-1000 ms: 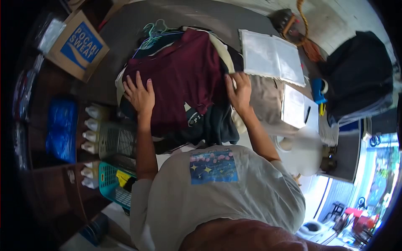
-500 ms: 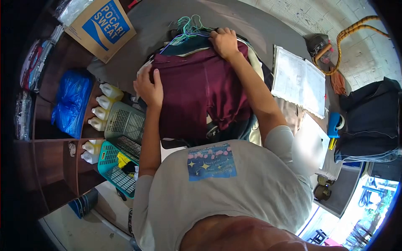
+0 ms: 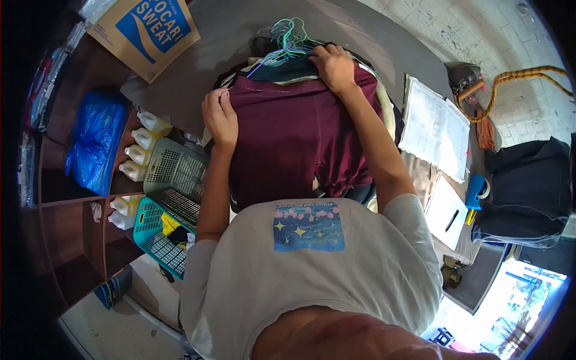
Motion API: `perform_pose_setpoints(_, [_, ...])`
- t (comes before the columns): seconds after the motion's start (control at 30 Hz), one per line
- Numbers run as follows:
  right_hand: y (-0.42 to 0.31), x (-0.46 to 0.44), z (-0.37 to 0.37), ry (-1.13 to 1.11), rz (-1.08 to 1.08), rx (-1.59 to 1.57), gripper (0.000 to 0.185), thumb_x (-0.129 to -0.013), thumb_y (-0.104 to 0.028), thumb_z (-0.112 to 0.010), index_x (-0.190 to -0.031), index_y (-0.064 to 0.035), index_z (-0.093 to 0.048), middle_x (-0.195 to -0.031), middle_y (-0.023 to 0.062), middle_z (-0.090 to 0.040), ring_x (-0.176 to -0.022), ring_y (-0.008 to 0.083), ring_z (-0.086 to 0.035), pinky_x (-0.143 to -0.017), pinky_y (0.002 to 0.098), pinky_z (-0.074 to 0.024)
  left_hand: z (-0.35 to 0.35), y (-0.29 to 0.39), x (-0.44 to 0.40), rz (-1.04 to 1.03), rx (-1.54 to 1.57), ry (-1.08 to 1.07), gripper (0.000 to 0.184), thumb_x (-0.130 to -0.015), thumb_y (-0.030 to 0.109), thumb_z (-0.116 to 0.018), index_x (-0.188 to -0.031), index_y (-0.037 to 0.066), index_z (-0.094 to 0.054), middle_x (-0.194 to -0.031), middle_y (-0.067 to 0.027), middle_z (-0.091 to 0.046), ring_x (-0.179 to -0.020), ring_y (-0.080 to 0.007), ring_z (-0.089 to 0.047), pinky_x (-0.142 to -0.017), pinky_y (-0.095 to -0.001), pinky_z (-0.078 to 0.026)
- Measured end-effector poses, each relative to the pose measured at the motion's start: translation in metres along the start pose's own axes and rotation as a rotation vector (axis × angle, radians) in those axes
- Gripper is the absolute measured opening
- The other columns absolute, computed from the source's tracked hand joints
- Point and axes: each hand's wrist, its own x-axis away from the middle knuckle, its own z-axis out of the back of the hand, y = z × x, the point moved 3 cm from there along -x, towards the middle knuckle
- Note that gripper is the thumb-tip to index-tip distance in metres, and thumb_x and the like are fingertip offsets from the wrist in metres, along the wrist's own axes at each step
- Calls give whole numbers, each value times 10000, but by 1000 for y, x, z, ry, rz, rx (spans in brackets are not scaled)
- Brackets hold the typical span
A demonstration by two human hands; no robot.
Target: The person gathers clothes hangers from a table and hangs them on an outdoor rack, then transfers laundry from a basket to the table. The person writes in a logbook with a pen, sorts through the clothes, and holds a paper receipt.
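Observation:
A maroon garment (image 3: pixel 276 138) with a long seam lies spread on top of a pile of clothes in front of my body. My left hand (image 3: pixel 221 117) is closed at its upper left corner, thumb and fingers together on the edge. At the upper right, my right hand (image 3: pixel 335 69) has its fingers curled over the garment's top edge, beside the hangers. A bunch of green and purple hangers (image 3: pixel 289 42) sticks out beyond the pile. Under the maroon cloth shows a dark green garment (image 3: pixel 288 71); the rest of the pile is mostly hidden.
Left of the pile are a Pocari Sweat carton (image 3: pixel 147 36), a blue plastic bag (image 3: pixel 99 141), several jugs (image 3: pixel 144 139) and a green basket (image 3: pixel 144 225). On the right lie open papers (image 3: pixel 435 126), a blue tape dispenser (image 3: pixel 477 192) and dark folded clothes (image 3: pixel 528 186).
My left hand's fingers, spread earlier, have closed at the garment's corner. My right hand stays on the top edge. The whole view has shifted slightly.

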Motion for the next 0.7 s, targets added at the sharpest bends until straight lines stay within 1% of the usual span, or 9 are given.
perform_pose_setpoints(0.07, [-5,0,8,87,71,102,134,-756,-244,-609,-823,-132,-574,-801,52,-554,-772,257,-536,-655,366,-422,-1,0,0,34,24,55,119,-873,124,-482,-877,36,-563,-823,-110,-580,-757,-272,-549,-706,-367,-428])
perform_pose_setpoints(0.13, [-13,-1,7,97,118,94,121,-761,-223,-605,-808,-120,-563,-796,49,-542,-748,253,-527,-644,372,-416,2,4,4,175,110,102,125,-892,107,-465,-880,9,-541,-789,-114,-562,-706,-220,-545,-683,-298,-433])
perform_pose_setpoints(0.27, [-17,-6,0,104,124,-25,132,-760,-215,-608,-818,-104,-564,-801,58,-545,-749,258,-527,-651,372,-420,6,6,7,190,149,144,111,-886,80,-456,-870,14,-544,-820,-125,-571,-720,-252,-563,-657,-313,-443])
perform_pose_setpoints(0.37, [-14,-11,-3,82,104,-77,137,-765,-215,-606,-820,-97,-564,-789,63,-548,-748,265,-530,-656,379,-426,4,13,9,134,279,167,124,-867,125,-514,-862,4,-539,-827,-122,-566,-738,-256,-560,-675,-315,-441])
perform_pose_setpoints(0.47, [-16,-11,-6,74,80,-124,129,-759,-210,-607,-812,-100,-565,-774,68,-549,-733,259,-536,-632,372,-430,4,35,-10,18,70,53,232,-815,210,-598,-866,-9,-541,-844,-130,-570,-757,-279,-560,-701,-348,-444])
perform_pose_setpoints(0.53, [-14,-7,-7,62,69,-106,127,-748,-208,-612,-805,-104,-564,-771,71,-548,-722,250,-539,-608,361,-430,-8,36,-17,-42,-501,-282,333,-756,284,-651,-879,-9,-551,-862,-144,-580,-797,-313,-562,-727,-387,-442])
perform_pose_setpoints(0.6, [-11,-8,-9,-11,87,-32,129,-744,-199,-615,-832,-112,-577,-792,73,-557,-728,240,-545,-612,354,-427,-10,33,-22,35,-437,-369,349,-751,295,-645,-893,-13,-560,-891,-168,-591,-835,-338,-562,-745,-411,-438])
perform_pose_setpoints(0.67, [-13,-5,1,68,93,-4,156,-749,-189,-618,-886,-120,-590,-786,72,-560,-727,238,-544,-620,353,-428,-10,29,-18,6,-210,-244,315,-756,269,-644,-887,-7,-567,-877,-179,-598,-831,-341,-568,-733,-404,-442])
perform_pose_setpoints(0.7, [-16,-3,9,135,96,21,194,-754,-179,-621,-940,-127,-603,-781,71,-562,-727,237,-542,-627,352,-428,-7,31,-16,-26,-117,-192,253,-761,209,-643,-879,-4,-574,-849,-182,-600,-798,-348,-570,-711,-401,-445])
